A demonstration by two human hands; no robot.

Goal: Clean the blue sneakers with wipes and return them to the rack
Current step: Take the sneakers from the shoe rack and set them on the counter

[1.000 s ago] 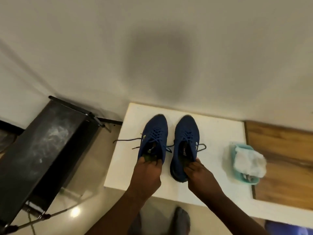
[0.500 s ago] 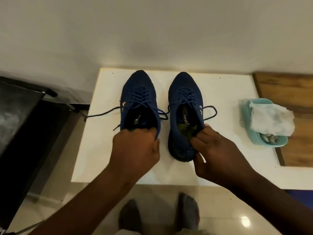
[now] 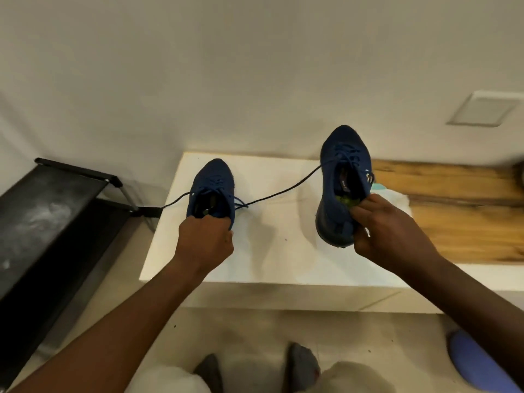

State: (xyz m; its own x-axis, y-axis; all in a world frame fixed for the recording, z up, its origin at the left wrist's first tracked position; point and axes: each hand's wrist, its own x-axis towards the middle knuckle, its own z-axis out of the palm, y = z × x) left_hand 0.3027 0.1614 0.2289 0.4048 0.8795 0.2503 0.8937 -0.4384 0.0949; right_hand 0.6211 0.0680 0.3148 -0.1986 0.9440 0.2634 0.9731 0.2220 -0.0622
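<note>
Two dark blue sneakers hang above a white table [image 3: 272, 251]. My left hand [image 3: 205, 243] grips the heel of the left sneaker [image 3: 211, 184] over the table's left part. My right hand [image 3: 388, 231] grips the heel of the right sneaker [image 3: 340, 177], which is higher and over the table's right edge. A dark lace [image 3: 283, 191] stretches between the two shoes. The black shoe rack [image 3: 54, 217] stands to the left of the table. A white wipe [image 3: 402, 198] peeks out behind my right hand; the teal dish under it is mostly hidden.
A wooden surface [image 3: 459, 211] adjoins the table on the right. A white wall runs behind. My socked feet [image 3: 300, 364] stand on the pale tiled floor below, and a blue object [image 3: 476, 361] lies at the lower right.
Both sneakers were side by side on the table; now both hands have lifted them and pulled them apart, the right one further right and higher. A lace is drawn taut between them.
</note>
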